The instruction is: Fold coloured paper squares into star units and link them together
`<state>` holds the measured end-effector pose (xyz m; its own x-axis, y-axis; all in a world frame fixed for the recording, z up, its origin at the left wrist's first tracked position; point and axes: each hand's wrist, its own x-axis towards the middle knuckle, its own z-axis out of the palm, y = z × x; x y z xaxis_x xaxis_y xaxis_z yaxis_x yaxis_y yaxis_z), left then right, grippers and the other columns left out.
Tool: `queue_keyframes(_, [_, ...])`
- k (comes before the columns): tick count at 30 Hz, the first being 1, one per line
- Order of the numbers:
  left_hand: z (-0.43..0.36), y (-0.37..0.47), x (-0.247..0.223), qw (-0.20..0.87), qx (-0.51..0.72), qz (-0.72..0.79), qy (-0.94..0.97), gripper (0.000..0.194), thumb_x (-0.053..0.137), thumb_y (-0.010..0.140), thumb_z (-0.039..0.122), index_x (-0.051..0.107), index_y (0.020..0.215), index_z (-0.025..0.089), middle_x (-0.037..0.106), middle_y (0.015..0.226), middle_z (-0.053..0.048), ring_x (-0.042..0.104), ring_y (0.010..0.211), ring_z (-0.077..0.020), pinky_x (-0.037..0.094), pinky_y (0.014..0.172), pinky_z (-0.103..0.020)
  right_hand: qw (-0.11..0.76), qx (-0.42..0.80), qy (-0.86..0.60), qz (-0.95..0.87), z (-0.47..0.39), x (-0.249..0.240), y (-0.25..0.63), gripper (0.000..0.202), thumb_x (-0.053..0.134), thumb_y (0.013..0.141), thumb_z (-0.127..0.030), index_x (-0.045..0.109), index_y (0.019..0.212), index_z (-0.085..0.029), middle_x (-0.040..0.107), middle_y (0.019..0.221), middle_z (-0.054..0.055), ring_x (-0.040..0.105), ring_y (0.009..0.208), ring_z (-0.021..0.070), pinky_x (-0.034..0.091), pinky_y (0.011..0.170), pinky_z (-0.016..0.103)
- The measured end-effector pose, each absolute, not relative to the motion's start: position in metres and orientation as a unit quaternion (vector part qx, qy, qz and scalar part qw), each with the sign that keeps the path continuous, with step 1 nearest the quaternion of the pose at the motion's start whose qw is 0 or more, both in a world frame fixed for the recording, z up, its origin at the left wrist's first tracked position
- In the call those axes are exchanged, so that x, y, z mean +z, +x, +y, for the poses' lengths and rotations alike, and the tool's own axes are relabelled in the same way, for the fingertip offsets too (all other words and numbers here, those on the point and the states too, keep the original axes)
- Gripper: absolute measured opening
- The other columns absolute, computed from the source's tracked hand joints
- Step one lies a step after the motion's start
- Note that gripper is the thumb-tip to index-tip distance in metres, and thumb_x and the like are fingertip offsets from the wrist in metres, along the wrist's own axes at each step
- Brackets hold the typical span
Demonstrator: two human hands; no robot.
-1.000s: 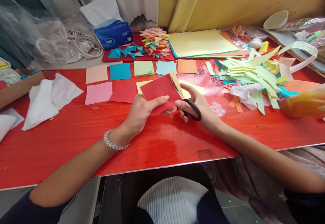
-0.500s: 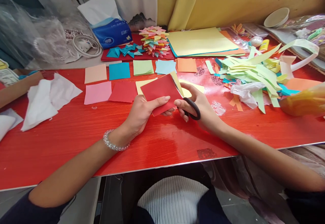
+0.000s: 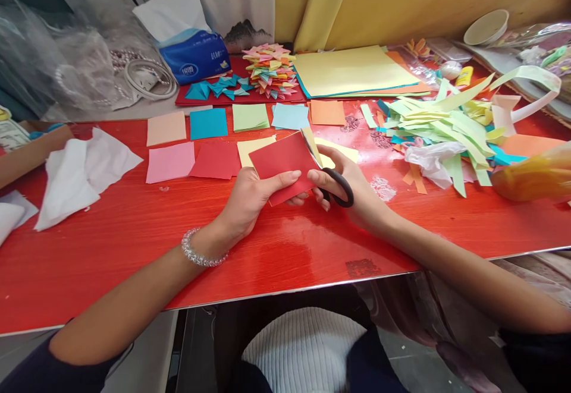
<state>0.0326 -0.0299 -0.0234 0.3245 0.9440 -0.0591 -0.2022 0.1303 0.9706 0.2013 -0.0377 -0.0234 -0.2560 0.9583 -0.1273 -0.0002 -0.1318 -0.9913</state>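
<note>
My left hand (image 3: 263, 194) pinches a piece of red paper (image 3: 284, 161), thumb on top and fingers underneath. A pale yellow layer shows along its right edge. In my right hand (image 3: 345, 182) is a pair of scissors (image 3: 339, 188) with black handles; their blades lie along the paper's right edge, partly hidden by it. Beyond the hands, square stacks of paper lie in two rows: pink (image 3: 170, 162), red (image 3: 215, 160), peach (image 3: 166, 128), blue (image 3: 209, 123), green (image 3: 250, 118), light blue (image 3: 289, 116) and orange (image 3: 328, 113).
Green paper strips (image 3: 446, 125) heap at the right beside an orange-yellow container (image 3: 533, 173). Large yellow sheets (image 3: 352, 72), a folded-paper piece (image 3: 272, 72) and a blue tissue pack (image 3: 194, 57) stand behind. Crumpled tissues (image 3: 75, 173) lie left on the red table (image 3: 147, 250).
The red paper has shifted very slightly to the right in view, with the scissors still at its right edge. Both hands keep their holds.
</note>
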Motion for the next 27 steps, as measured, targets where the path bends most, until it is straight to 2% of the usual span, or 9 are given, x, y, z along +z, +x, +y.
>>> queue_keyframes(11, [-0.0313,0.0345,-0.0257,0.659,0.431,0.370,0.493,0.021,0.069,0.076,0.033,0.073,0.070,0.013,0.073,0.069,-0.006,0.069,0.062,-0.0175,0.058,0.060,-0.026,0.401,0.589,-0.486,-0.506,-0.0407,-0.0176,0.1974,0.100,0.072,0.071,-0.054,0.021,0.147,-0.013,0.052,0.053,-0.006,0.045,0.042,0.0105,0.035,0.041,0.023])
queue_keyframes(15, [-0.0304,0.0331,-0.0264,0.650,0.429,0.384,0.496,0.020,0.070,0.076,0.032,0.073,0.071,0.014,0.074,0.069,-0.004,0.070,0.062,-0.0165,0.058,0.062,-0.025,0.411,0.577,-0.486,-0.513,-0.0424,-0.0192,0.1984,0.098,0.072,0.073,-0.050,0.019,0.149,-0.016,0.052,0.050,-0.006,0.044,0.040,0.0108,0.036,0.040,0.023])
queue_keyframes(22, [-0.0306,0.0318,-0.0251,0.645,0.414,0.389,0.510,0.022,0.068,0.078,0.033,0.073,0.072,0.012,0.073,0.067,-0.005,0.071,0.069,-0.0183,0.058,0.070,-0.028,0.420,0.566,-0.487,-0.515,-0.0445,-0.0235,0.1992,0.088,0.071,0.075,-0.046,0.028,0.147,-0.018,0.052,0.049,-0.006,0.044,0.037,0.0105,0.033,0.037,0.023])
queue_keyframes(27, [-0.0308,0.0309,-0.0264,0.652,0.411,0.383,0.509,0.024,0.070,0.075,0.035,0.072,0.079,0.011,0.074,0.074,-0.007,0.069,0.066,-0.0190,0.060,0.064,-0.030,0.438,0.556,-0.484,-0.515,-0.0478,-0.0249,0.1977,0.080,0.069,0.076,-0.049,0.037,0.142,-0.019,0.049,0.047,-0.006,0.039,0.034,0.0094,0.029,0.035,0.023])
